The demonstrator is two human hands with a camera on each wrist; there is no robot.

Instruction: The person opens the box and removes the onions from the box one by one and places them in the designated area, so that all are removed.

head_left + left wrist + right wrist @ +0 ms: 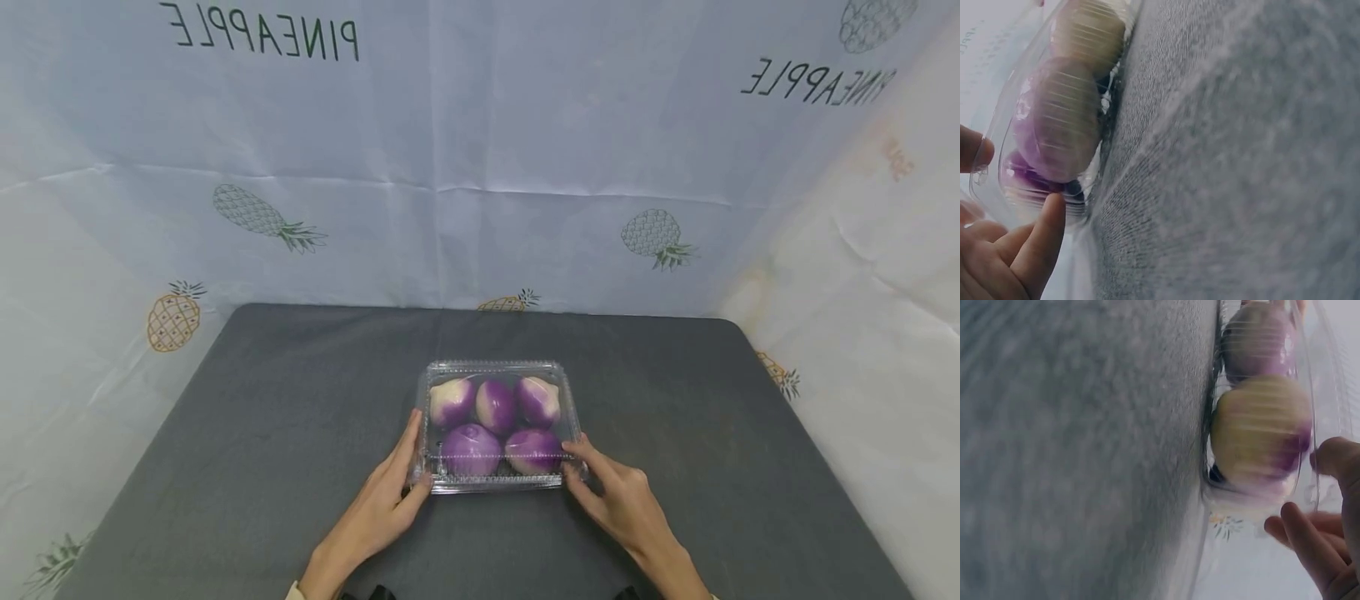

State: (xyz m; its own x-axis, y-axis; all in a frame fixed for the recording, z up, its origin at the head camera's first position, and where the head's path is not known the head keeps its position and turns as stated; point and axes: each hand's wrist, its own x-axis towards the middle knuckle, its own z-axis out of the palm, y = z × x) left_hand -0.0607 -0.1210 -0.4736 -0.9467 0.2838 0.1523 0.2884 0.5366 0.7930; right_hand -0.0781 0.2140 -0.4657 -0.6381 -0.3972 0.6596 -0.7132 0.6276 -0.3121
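clear plastic container (495, 486) lies gripped
left hand (381, 505) holds its eight o'clock corner, right hand (622, 502) its four o'clock

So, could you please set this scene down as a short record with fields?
Container: clear plastic box, resting on the table
Contents: five purple-and-pale rounded items
Arrangement: three in the back row, two in front
Left hand: at the box's left side and front left corner
Right hand: at the box's front right corner
Table: dark gray covering
Backdrop: pale cloth with pineapple prints; lettering appears mirrored
Lid latch: cannot be told
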